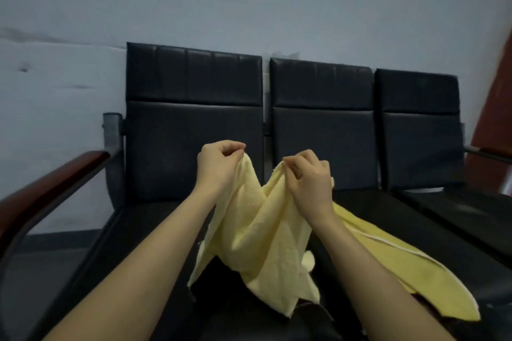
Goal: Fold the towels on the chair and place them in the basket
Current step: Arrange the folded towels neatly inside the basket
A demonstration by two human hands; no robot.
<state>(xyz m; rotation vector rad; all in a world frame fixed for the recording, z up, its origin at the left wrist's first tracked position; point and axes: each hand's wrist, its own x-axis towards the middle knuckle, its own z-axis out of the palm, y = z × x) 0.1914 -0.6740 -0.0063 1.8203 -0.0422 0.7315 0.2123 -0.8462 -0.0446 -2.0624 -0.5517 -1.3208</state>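
Pale yellow towel (257,232), held above black chair seat (155,230), upper edge pinched by left hand (219,166) and right hand (310,177), fingers curled; second yellow towel (388,260) lying on seat alongside.

Pale blue-grey wall (249,3) behind a row of black padded seats (321,108)
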